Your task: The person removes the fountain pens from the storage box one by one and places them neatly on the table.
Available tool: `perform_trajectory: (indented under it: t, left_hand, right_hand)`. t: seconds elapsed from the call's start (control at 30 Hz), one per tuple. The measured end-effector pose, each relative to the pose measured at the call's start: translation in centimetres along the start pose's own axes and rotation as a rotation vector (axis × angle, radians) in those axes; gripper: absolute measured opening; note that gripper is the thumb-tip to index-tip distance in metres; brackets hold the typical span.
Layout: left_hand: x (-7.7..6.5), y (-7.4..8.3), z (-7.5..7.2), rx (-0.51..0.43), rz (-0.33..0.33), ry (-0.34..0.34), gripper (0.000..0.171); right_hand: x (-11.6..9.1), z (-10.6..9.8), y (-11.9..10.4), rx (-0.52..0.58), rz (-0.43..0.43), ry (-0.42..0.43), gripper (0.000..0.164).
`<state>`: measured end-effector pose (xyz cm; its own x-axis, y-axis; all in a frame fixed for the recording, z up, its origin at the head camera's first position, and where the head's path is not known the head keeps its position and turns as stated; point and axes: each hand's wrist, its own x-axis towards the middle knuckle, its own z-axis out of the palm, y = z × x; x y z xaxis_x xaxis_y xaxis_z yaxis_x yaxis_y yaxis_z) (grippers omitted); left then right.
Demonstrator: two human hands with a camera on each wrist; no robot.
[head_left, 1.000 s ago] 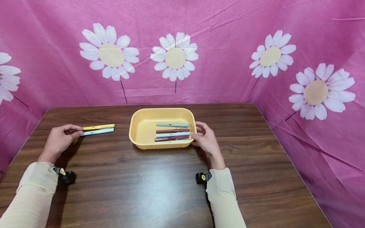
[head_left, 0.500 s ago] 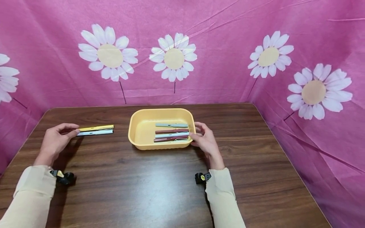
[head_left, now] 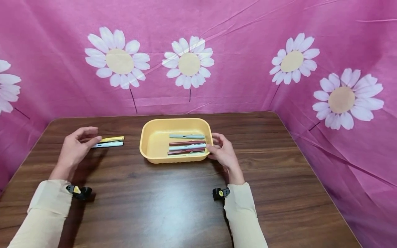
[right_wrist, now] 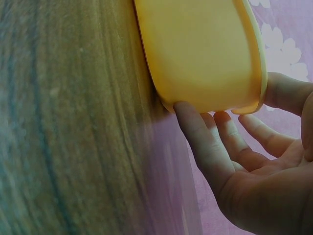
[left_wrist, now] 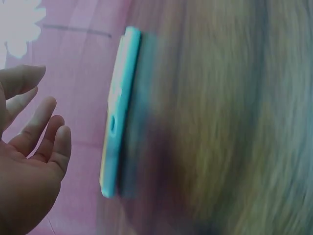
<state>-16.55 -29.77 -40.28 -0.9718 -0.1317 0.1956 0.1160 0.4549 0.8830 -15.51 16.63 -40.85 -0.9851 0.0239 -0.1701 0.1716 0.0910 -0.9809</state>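
A yellow pen (head_left: 112, 139) and a light blue pen (head_left: 109, 144) lie side by side on the table at the left. Over their left ends hovers my left hand (head_left: 73, 148); the left wrist view has its fingers loosely bent and apart from the light blue pen (left_wrist: 120, 110). My right hand (head_left: 225, 155) holds the right end of a yellow plastic tray (head_left: 173, 159), thumb over the rim and fingers against the outer wall (right_wrist: 200, 54). Several pens rest inside the tray, among them a grey-green pen (head_left: 186, 136) and a dark red pen (head_left: 187, 142).
The brown wood-grain table (head_left: 149, 206) is bounded at the back and right by a pink cloth (head_left: 235, 69) printed with white daisies. Black wrist cameras are strapped at both cream sleeves (head_left: 46, 210).
My left hand lets go of the left ends of the two pens, rises a little and moves to the right over them. The right hand and the tray stay in place.
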Motion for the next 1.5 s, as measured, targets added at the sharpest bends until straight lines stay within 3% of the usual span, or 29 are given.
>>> perform_trajectory:
  t: [0.13,0.3,0.47,0.63,0.9,1.23,1.5]
  left_hand:
    - [-0.3,1.4,1.3,0.022,0.065,-0.04,0.03]
    - [-0.4,3.4,3.0,0.081,0.126,-0.138,0.043]
    - [-0.3,4.4,4.1,0.105,0.132,-0.183,0.047]
    - [-0.3,4.8,4.6,0.061,0.133,-0.2,0.047]
    - [-0.8,6.2,6.1,0.077,0.136,-0.301,0.041]
    - [-0.4,7.3,9.5,-0.038,0.204,-0.394,0.035]
    - [0.0,7.8,12.0,-0.068,0.168,-0.479,0.038]
  right_hand:
    - [0.0,0.1,0.0,-0.005,0.004,0.003,0.052]
    - [0.0,0.1,-0.1,-0.006,0.001,-0.006,0.053]
    - [-0.1,0.1,-0.1,0.002,0.002,-0.001,0.054]
    - [-0.1,0.0,-0.2,0.01,0.005,-0.005,0.054]
    - [0.0,0.0,-0.1,-0.002,0.004,-0.002,0.054]
    - [0.1,0.0,0.1,0.022,-0.006,-0.011,0.054]
    - [0.1,-0.1,-0.1,0.018,0.001,-0.016,0.054]
